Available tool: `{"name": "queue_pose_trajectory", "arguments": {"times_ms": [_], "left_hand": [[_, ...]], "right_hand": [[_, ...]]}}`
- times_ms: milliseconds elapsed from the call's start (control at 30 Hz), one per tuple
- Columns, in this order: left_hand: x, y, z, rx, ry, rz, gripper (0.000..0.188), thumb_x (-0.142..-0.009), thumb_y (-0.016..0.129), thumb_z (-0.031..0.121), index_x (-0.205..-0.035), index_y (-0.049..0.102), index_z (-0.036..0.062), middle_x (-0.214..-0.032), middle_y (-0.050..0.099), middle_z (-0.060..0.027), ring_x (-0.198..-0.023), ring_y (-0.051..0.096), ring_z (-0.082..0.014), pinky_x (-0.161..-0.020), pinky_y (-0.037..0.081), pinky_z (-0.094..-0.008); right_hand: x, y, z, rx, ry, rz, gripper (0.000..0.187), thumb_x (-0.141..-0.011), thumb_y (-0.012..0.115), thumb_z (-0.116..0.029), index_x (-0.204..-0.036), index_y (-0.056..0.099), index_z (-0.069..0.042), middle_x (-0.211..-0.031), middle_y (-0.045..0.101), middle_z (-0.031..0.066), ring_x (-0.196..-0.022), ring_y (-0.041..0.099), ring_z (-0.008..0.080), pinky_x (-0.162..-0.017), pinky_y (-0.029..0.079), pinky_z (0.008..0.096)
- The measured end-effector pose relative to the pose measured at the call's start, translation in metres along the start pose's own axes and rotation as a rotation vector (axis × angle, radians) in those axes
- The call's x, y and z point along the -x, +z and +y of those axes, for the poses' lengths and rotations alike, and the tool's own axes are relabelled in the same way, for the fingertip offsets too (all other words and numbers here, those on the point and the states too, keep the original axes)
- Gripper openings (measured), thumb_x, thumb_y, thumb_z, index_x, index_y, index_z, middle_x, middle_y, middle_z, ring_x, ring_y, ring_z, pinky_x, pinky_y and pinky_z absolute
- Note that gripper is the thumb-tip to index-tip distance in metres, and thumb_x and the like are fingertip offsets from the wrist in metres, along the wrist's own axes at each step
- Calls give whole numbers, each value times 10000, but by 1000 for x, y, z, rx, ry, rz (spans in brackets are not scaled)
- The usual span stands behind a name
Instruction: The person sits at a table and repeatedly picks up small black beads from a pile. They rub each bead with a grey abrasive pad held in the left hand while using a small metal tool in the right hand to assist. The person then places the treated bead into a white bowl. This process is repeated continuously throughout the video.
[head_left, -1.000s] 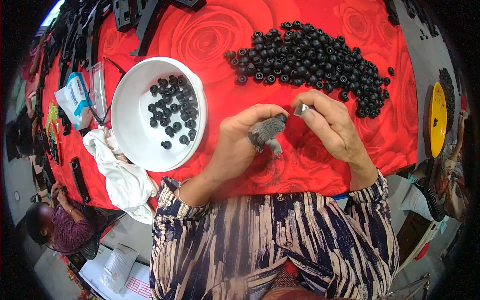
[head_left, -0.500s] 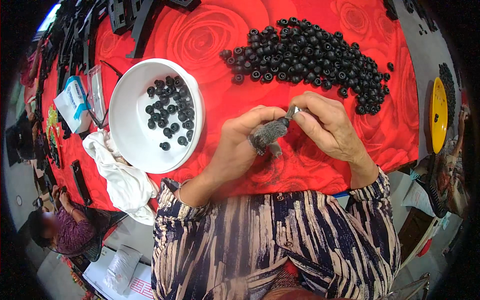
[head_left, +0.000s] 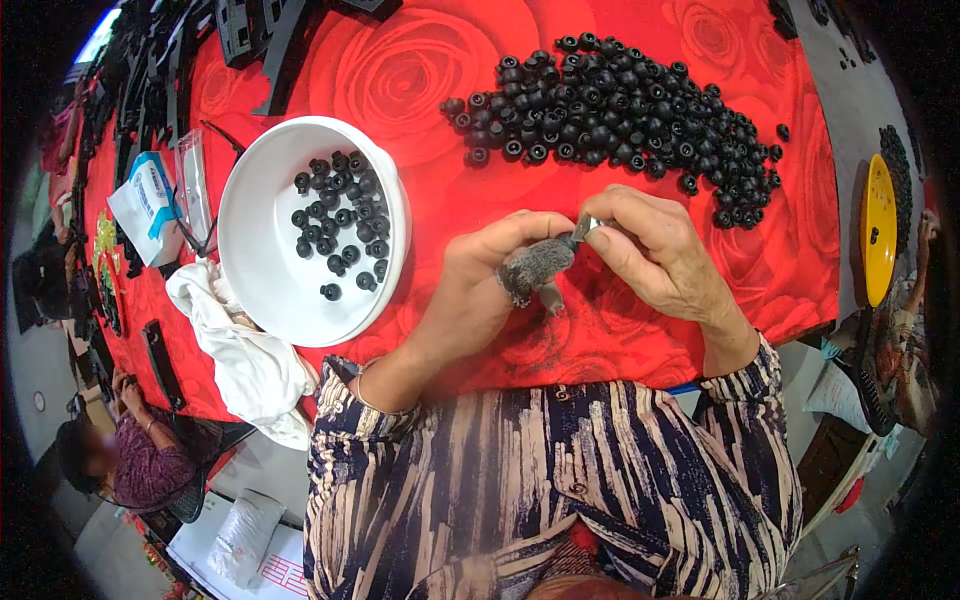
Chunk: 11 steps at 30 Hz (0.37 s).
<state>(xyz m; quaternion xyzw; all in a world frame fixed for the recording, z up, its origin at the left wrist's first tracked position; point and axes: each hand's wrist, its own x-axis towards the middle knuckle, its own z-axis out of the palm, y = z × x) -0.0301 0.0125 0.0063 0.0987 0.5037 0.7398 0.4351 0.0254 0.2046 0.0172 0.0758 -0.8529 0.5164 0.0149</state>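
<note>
Over the near side of the table, my left hand (head_left: 478, 285) is closed, with worn grey fabric (head_left: 540, 265) around its fingers. Its thumb and covered fingers pinch a small dark piece, mostly hidden, probably one of the black round parts. My right hand (head_left: 655, 250) is closed on a small flat metal blade (head_left: 588, 228), whose edge meets that dark piece. Beyond both hands spreads a heap of black round parts (head_left: 610, 110) with holes in them. To the left stands a white basin (head_left: 265, 270) with several similar black parts inside.
A white cloth (head_left: 245, 370) lies below the basin at the table's edge. Left of the basin are a blue-and-white packet (head_left: 148, 205) and long black parts (head_left: 180, 70). A co-worker in purple (head_left: 150, 465) sits at lower left. A yellow tray (head_left: 878, 230) is at far right.
The metal blade and my right fingers have shifted very slightly at the dark piece. My left hand keeps its grip, and the heap and basin stay put.
</note>
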Motion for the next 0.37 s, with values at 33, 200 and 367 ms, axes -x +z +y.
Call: {"name": "queue_pose_trajectory", "arguments": {"times_ms": [33,200,367], "left_hand": [[0,0,0,1,6,2,216,-894,492,9,-1091,577,-16,-937,575,-35,-708,583,-96,-602,492,-226],[2,0,1,45,-67,29,213,-892,488,6,-1083,580,-20,-935,574,-36,-699,583,-98,-595,488,-226],[1,-5,-2,44,-27,-44,219,-892,485,3,-1087,583,-11,-932,576,-33,-688,587,-102,-597,486,-223]], "right_hand": [[0,0,0,-5,9,-3,81,-830,558,-44,-901,564,-7,-734,553,120,-635,572,259,-562,432,333],[0,0,1,30,-15,-17,79,-829,559,-47,-898,564,-8,-741,555,122,-647,572,268,-566,435,343],[-1,-4,2,49,-22,-75,82,-831,561,-56,-900,568,-12,-754,560,126,-663,578,270,-583,443,347]]}}
